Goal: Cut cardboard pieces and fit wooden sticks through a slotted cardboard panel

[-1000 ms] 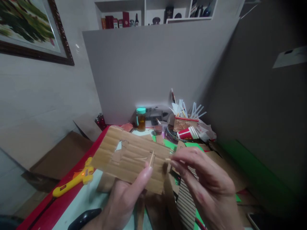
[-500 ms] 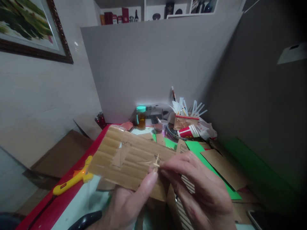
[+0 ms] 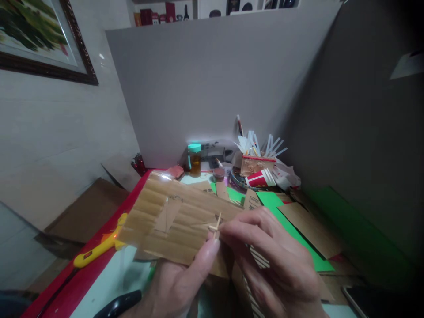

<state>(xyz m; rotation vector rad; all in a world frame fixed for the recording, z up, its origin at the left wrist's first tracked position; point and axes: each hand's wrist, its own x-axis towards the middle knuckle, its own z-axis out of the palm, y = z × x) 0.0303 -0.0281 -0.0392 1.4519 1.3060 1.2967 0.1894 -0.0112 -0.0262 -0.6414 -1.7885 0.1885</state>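
Note:
A flat piece of brown corrugated cardboard [image 3: 142,221] lies tilted across my left hand [image 3: 185,278], which is closed on its near edge. My left thumb presses the base of a pointed wooden toothpick [image 3: 219,218] that stands up over the cardboard. A short second stick [image 3: 212,228] crosses it low down, pinched at its right end by the thumb and forefinger of my right hand [image 3: 274,256]. A paler patch [image 3: 168,214] with pencil lines shows on the cardboard. The right hand's other fingers curl below, partly hidden.
A yellow glue gun [image 3: 96,255] with a cord lies on the red left edge. Near the front is a black handle [image 3: 117,304]. Green sheets [image 3: 288,225], cardboard [image 3: 311,229], paper cups [image 3: 260,178], a bottle [image 3: 194,165] and a box of strips [image 3: 257,165] stand or lie beyond.
The short stick has turned a little, its left end shifting left, and the toothpick's tip leans slightly further right. My view has tipped down slightly. Both hands keep their grips.

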